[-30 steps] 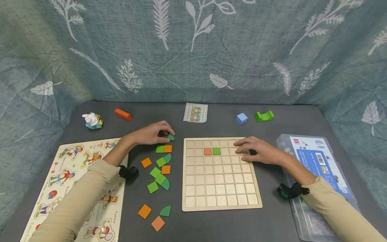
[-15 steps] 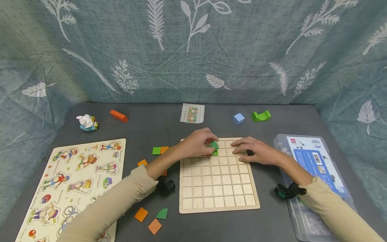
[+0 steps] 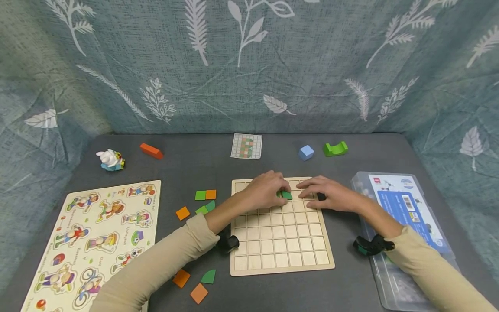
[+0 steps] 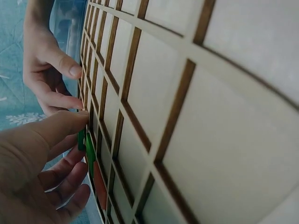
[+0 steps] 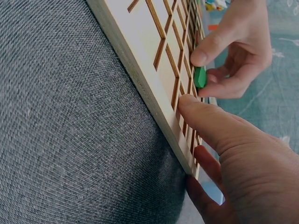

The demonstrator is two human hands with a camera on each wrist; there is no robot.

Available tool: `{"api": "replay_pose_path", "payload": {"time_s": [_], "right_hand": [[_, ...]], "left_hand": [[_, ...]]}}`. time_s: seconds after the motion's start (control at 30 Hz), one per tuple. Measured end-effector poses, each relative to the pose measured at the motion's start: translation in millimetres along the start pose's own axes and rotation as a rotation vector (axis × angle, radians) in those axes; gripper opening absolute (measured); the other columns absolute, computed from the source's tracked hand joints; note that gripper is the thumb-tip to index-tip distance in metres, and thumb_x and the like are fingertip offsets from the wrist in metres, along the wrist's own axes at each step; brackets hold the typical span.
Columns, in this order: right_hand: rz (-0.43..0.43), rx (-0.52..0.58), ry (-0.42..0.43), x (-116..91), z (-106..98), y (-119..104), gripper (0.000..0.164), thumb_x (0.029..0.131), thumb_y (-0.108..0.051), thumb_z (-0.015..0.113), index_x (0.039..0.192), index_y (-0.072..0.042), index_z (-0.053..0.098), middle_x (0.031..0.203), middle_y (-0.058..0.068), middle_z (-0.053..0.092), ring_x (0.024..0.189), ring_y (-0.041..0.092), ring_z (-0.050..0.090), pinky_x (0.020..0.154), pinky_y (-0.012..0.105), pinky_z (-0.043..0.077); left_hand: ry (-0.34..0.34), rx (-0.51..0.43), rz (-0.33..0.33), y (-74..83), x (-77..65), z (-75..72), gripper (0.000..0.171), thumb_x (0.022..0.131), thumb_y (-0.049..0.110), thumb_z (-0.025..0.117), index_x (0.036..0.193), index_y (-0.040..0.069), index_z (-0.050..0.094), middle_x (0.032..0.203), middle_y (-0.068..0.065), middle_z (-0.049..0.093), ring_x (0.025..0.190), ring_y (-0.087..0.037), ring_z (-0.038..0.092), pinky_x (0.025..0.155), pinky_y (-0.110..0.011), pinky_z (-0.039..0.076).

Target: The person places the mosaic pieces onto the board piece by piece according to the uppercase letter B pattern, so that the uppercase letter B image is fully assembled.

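Note:
My left hand (image 3: 267, 190) pinches a dark green quarter-circle tile (image 3: 287, 195) between thumb and fingers, right at the grid in the upper part of the wooden board (image 3: 276, 247). In the right wrist view the green tile (image 5: 200, 77) shows between those fingertips. Beneath the left fingers, a light green square tile (image 4: 90, 151) and an orange square tile (image 4: 99, 185) sit in the board; the hand hides them from the head view. My right hand (image 3: 331, 193) rests at the board's upper right edge with fingers spread, its thumb (image 5: 194, 106) on the grid.
Left of the board lie loose orange tiles (image 3: 182, 212) and green tiles (image 3: 200, 195), some hidden by the left arm. A picture puzzle board (image 3: 101, 229) is farther left, a plastic case (image 3: 409, 208) at right. Behind stand a pattern card (image 3: 246, 146), blocks (image 3: 306, 152) and a rabbit figure (image 3: 111, 160).
My left hand has carried the dark green tile from the loose pile rightward onto the board, then slightly farther right past the placed green square. My right hand has stayed at the board's edge.

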State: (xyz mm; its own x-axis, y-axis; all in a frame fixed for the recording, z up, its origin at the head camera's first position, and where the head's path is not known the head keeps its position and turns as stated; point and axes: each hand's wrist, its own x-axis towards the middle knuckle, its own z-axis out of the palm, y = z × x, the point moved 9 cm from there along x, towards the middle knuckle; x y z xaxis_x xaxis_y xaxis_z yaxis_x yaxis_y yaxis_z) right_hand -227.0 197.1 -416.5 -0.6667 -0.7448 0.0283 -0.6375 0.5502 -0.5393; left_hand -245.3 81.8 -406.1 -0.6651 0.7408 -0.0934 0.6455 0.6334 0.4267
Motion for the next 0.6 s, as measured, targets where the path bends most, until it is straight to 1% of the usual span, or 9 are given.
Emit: {"api": "replay_pose_path", "payload": {"time_s": [0.2,0.33,0.47,0.53,0.6], "right_hand": [[0.003,-0.006,-0.002,0,-1,0,0.027,0.090,-0.019,0.069,0.117,-0.016,0.068,0.137,0.010,0.057,0.126,0.031,0.049,0.098,0.051,0.044],[0.006,-0.008,-0.004,0,-1,-1,0.027,0.090,-0.018,0.069,0.117,-0.016,0.068,0.137,0.010,0.057,0.126,0.032,0.049,0.098,0.052,0.044],[0.007,-0.008,-0.008,0,0,-1,0.027,0.090,-0.019,0.069,0.118,-0.016,0.068,0.137,0.010,0.057,0.126,0.032,0.049,0.098,0.052,0.044],[0.006,-0.009,-0.006,0,0,-1,0.027,0.090,-0.019,0.069,0.118,-0.016,0.068,0.137,0.010,0.057,0.126,0.031,0.049,0.098,0.052,0.044],[0.007,-0.014,-0.005,0,1,0,0.027,0.091,-0.018,0.068,0.118,-0.016,0.068,0.136,0.010,0.057,0.125,0.031,0.049,0.098,0.052,0.044]], "left_hand": [[0.001,0.000,-0.012,-1.8,-1.5,-0.6,0.021,0.086,0.028,0.074,0.105,0.018,0.075,0.102,0.000,0.064,0.088,-0.015,0.051,0.073,-0.028,0.042],[0.007,-0.004,-0.001,-1.0,-3.3,-0.9,0.022,0.086,0.027,0.073,0.106,0.016,0.075,0.104,-0.001,0.064,0.088,-0.016,0.051,0.072,-0.029,0.043],[0.026,0.011,0.014,0.1,-6.7,-2.1,0.022,0.087,0.025,0.071,0.106,0.015,0.074,0.103,-0.002,0.063,0.087,-0.015,0.050,0.070,-0.027,0.042],[0.021,0.001,0.017,-0.1,-8.9,-2.0,0.027,0.087,0.026,0.070,0.112,0.014,0.072,0.107,-0.003,0.063,0.088,-0.017,0.050,0.072,-0.028,0.041],[0.008,-0.018,0.019,-0.8,-12.9,-2.5,0.035,0.089,0.028,0.069,0.121,0.014,0.067,0.113,-0.005,0.061,0.090,-0.018,0.050,0.075,-0.030,0.041]]}}
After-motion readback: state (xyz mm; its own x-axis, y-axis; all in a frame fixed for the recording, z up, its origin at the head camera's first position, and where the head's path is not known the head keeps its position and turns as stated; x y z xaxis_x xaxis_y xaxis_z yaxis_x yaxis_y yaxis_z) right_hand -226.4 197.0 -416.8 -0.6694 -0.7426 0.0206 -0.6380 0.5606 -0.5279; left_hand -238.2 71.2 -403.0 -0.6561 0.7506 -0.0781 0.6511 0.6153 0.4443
